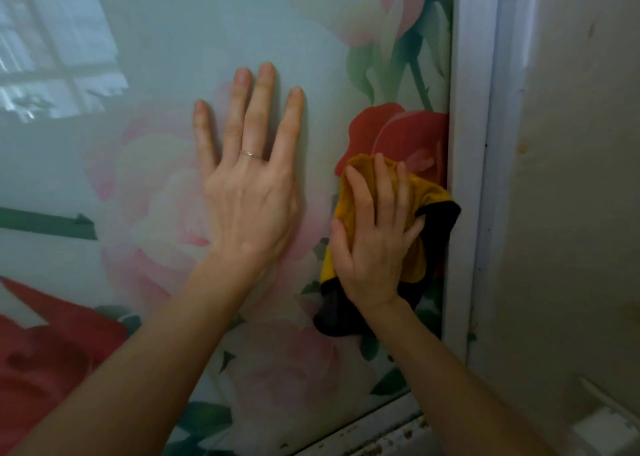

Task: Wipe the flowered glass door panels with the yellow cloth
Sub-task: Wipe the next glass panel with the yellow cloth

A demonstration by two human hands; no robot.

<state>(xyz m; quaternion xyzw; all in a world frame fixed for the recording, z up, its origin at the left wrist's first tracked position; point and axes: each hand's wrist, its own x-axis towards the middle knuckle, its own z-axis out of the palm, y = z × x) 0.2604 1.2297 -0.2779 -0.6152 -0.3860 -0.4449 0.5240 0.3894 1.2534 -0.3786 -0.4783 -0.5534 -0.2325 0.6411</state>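
While the yellow cloth [349, 210], bunched and dark-backed, is lying at the right edge of the flowered glass panel [156, 57], I am pressing it flat with the right hand [374, 244] and bracing the left hand [249, 192], spread wide and empty, beside it; overlapping strokes tight to the white frame [467, 144] are looking best.

The right hand [375, 234] covers the middle of the yellow cloth [349, 192] and hides the glass beneath it. The flowered door panel [173, 40] runs off the top, left and bottom edges. Both forearms [138, 369] are cut off below. A window reflection [59, 50] is blurred.
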